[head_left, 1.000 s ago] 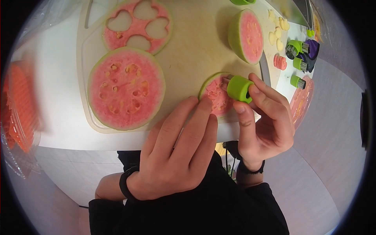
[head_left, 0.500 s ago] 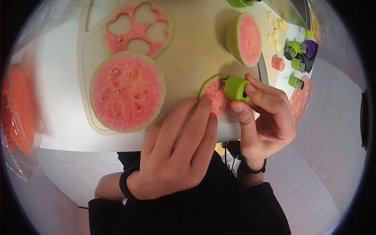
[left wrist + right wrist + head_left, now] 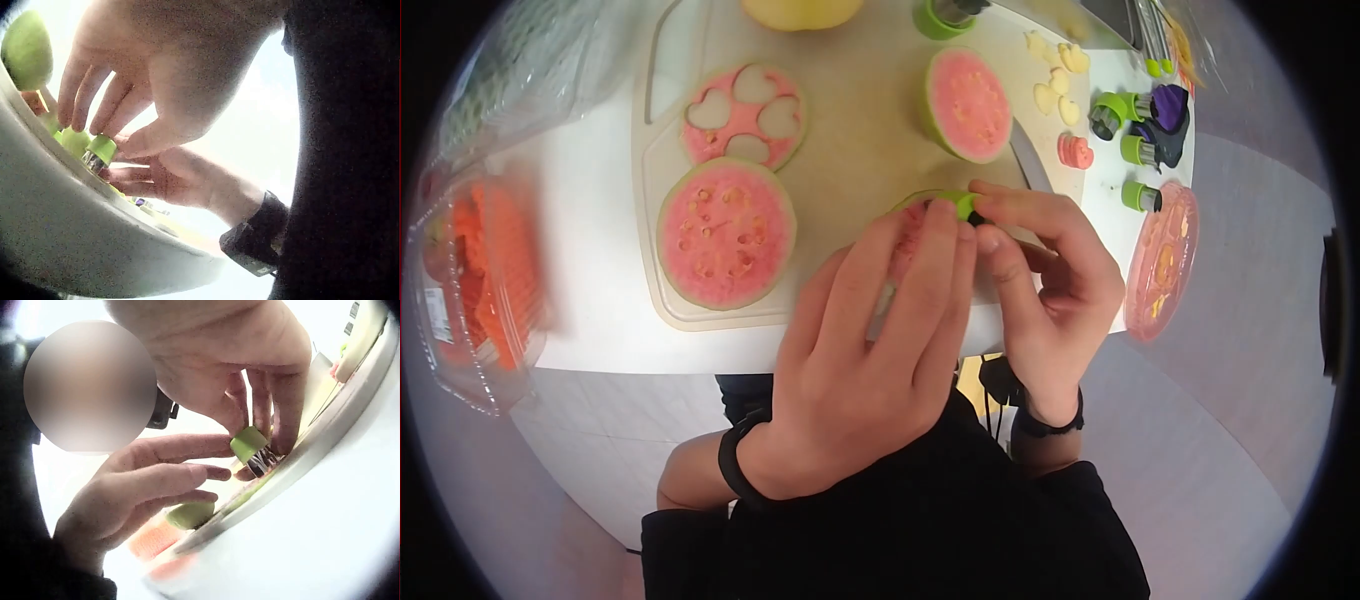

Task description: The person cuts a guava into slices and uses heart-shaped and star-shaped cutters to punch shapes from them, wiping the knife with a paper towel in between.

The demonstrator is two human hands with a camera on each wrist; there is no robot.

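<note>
In the head view my right hand (image 3: 1055, 290) pinches a small green-topped cutter (image 3: 966, 206) between thumb and fingers. Its metal blade (image 3: 263, 462) points down onto a small green-rimmed slice of pink guava (image 3: 908, 240), partly hidden by my left hand (image 3: 865, 345). The left fingers are extended over the slice, and in the right wrist view a fingertip meets the cutter's green top. To the left lie a large round guava slice (image 3: 726, 233) and another slice with heart-shaped holes (image 3: 700, 138). A cut guava piece (image 3: 970, 105) stands beyond the hands.
The cutting board (image 3: 860, 110) bears the fruit. At right are several green cutters (image 3: 1140, 196), pale cut shapes (image 3: 1048, 97), stacked pink cutouts (image 3: 1075, 151) and a pink-toned plastic tray (image 3: 1165, 260). A clear container (image 3: 485, 290) with orange strips sits left; yellow fruit (image 3: 802, 10) lies at the back.
The head view has shifted. My right hand has brought the cutter leftward over the small slice, and my left fingers have moved from the slice's edge to over the cutter.
</note>
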